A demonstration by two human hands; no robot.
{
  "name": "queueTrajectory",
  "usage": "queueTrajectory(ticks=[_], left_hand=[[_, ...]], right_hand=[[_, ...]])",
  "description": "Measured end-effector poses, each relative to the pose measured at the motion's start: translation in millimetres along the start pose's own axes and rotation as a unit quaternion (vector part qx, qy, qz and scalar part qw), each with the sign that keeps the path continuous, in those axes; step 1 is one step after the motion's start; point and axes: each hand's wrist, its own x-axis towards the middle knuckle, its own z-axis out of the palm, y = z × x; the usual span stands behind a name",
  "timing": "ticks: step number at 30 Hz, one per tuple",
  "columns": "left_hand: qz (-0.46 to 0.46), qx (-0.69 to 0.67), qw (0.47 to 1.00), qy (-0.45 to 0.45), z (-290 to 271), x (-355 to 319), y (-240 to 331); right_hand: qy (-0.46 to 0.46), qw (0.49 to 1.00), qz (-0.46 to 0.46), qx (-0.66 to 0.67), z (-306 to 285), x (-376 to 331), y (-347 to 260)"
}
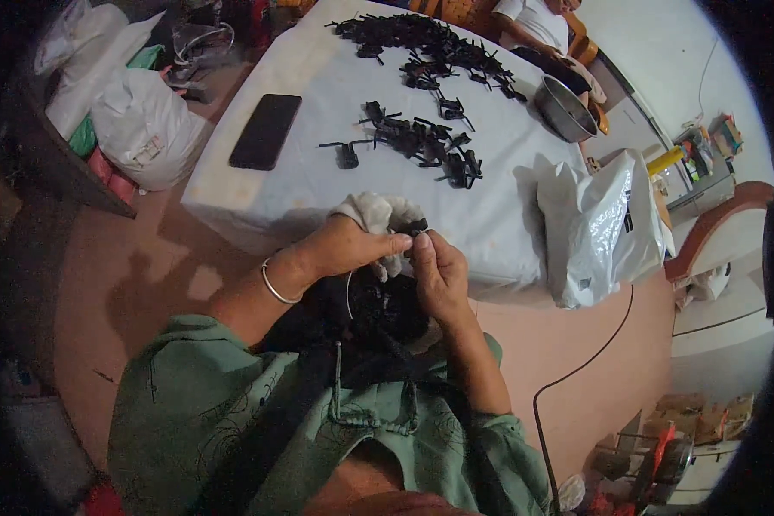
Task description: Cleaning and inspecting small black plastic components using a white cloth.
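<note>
My left hand (346, 248) and my right hand (439, 273) meet just in front of the table edge, both pinching a small black plastic part (414, 227) against a white cloth (377, 211). A thin bangle circles my left wrist. Below my hands, a dark pile of black parts (385, 311) rests in my lap. Further out on the white-covered table (318, 185) lie two heaps of similar black parts, a near heap (421, 142) and a far heap (430, 45).
A black phone (266, 131) lies on the table's left side and a metal bowl (565, 109) on its far right. A white plastic bag (606, 225) hangs by the right edge. White sacks (142, 120) stand at left. Another person (537, 19) sits across. A black cable (576, 370) crosses the floor.
</note>
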Motion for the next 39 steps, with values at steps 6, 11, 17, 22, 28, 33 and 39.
queueTrajectory(ticks=[6,11,17,22,28,33,39], left_hand=[[0.005,0.003,1.000,-0.024,2.5,-3.6,-2.3],[-0.023,0.080,0.996,0.017,7.2,-12.9,8.2],[-0.023,0.096,0.995,0.033,9.3,-9.8,13.4],[0.032,0.172,0.982,0.066,15.4,-16.1,5.4],[0.222,0.372,0.898,0.080,21.5,-10.6,-1.0],[0.172,0.205,0.955,0.127,16.4,-5.6,-12.6],[-0.040,0.004,0.996,0.083,10.2,-10.3,-10.2]], right_hand=[[0.058,0.998,-0.019,-0.002,2.3,2.7,-0.7],[0.029,0.998,0.013,0.054,-0.3,3.4,-12.7],[0.000,1.000,-0.022,-0.017,-4.9,2.9,-11.0],[-0.011,0.992,-0.002,-0.123,0.4,2.8,-12.5],[0.008,0.989,0.052,0.141,10.0,-3.0,-11.8],[0.055,0.998,0.001,-0.011,-7.8,-1.6,-12.3],[-0.034,0.999,0.004,-0.041,-20.4,-10.3,2.2]])
